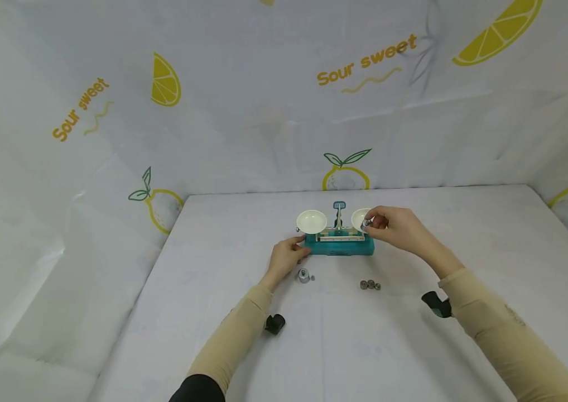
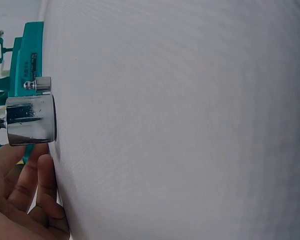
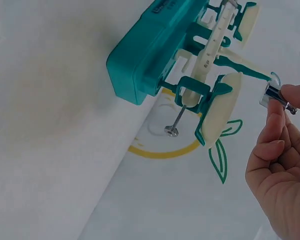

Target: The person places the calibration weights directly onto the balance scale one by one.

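Pinched by its knob between thumb and fingertips, a small metal weight (image 3: 273,94) sits in the right hand (image 1: 398,225), just over the right pan (image 1: 360,218) of the teal balance scale (image 1: 340,244). It looks dense, hard and slick, so the knob seems the surest hold. Relaxed fingers of the left hand (image 1: 288,254) rest against the scale's base, holding nothing. Nearer on the table (image 1: 465,245) stand a bigger weight (image 1: 304,275) and three small ones (image 1: 370,285). Farther off sits the left pan (image 1: 311,221), light and likely to tip.

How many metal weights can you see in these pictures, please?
6: one pinched in the right hand over the scale's right pan, two by the left hand at and, three grouped right at.
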The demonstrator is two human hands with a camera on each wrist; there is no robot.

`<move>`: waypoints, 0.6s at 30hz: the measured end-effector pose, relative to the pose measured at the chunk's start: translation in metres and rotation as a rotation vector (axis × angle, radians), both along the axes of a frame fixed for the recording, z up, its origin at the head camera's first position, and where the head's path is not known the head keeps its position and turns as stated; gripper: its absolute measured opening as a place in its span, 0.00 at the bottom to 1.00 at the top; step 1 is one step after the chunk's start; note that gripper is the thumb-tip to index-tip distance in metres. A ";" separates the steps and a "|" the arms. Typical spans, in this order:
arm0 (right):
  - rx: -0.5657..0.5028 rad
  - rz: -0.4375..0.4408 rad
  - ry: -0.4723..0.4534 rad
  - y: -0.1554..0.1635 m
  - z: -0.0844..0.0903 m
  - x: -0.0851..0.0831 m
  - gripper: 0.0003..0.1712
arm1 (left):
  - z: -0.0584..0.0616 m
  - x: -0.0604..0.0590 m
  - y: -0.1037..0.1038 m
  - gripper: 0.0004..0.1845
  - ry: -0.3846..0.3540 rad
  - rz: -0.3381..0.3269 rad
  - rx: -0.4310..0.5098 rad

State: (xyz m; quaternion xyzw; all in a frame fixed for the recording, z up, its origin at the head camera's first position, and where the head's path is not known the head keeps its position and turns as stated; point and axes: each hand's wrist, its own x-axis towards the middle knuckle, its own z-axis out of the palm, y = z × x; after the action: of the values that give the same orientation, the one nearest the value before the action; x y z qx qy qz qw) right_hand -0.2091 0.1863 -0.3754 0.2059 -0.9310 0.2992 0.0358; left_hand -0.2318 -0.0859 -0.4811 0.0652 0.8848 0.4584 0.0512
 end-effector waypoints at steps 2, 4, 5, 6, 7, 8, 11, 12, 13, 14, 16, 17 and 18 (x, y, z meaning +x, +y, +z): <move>-0.001 -0.019 -0.023 0.001 0.001 -0.006 0.12 | -0.001 -0.001 0.000 0.24 0.004 0.000 -0.002; -0.004 -0.036 -0.050 0.002 0.000 -0.011 0.14 | -0.002 -0.001 0.000 0.24 0.006 0.000 -0.007; -0.006 -0.042 -0.063 0.002 -0.001 -0.014 0.14 | -0.002 -0.001 0.000 0.24 0.006 0.001 -0.009; -0.007 -0.048 -0.074 0.002 -0.002 -0.016 0.15 | -0.002 -0.001 0.000 0.24 0.009 0.001 -0.008; -0.009 -0.053 -0.085 0.002 -0.003 -0.017 0.15 | -0.003 -0.002 0.000 0.24 0.011 0.001 -0.007; -0.008 -0.059 -0.090 0.002 -0.004 -0.019 0.16 | -0.003 -0.002 0.000 0.24 0.011 0.002 -0.007; -0.008 -0.074 -0.097 0.001 -0.007 -0.023 0.16 | -0.004 -0.002 0.000 0.24 0.009 0.002 -0.010; -0.006 -0.078 -0.096 0.001 -0.008 -0.024 0.16 | -0.004 -0.002 0.000 0.24 0.009 0.002 -0.011; -0.004 -0.079 -0.095 0.001 -0.008 -0.025 0.16 | -0.004 -0.002 0.000 0.24 0.006 0.004 -0.013; -0.001 -0.083 -0.092 0.001 -0.009 -0.026 0.15 | -0.004 -0.002 0.000 0.24 0.003 0.006 -0.014; 0.006 -0.082 -0.090 0.000 -0.010 -0.028 0.15 | -0.003 -0.002 0.000 0.24 0.001 0.010 -0.013; 0.011 -0.081 -0.090 0.000 -0.010 -0.029 0.16 | -0.003 -0.002 0.000 0.24 0.001 0.011 -0.011; 0.016 -0.080 -0.091 0.000 -0.011 -0.030 0.16 | -0.003 -0.002 0.000 0.24 0.002 0.011 -0.012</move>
State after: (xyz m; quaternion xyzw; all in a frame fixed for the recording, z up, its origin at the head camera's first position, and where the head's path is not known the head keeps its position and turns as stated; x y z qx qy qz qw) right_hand -0.2392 0.1861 -0.3860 0.1551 -0.9415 0.2993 0.0036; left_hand -0.2341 -0.0863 -0.4838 0.0604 0.8879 0.4535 0.0483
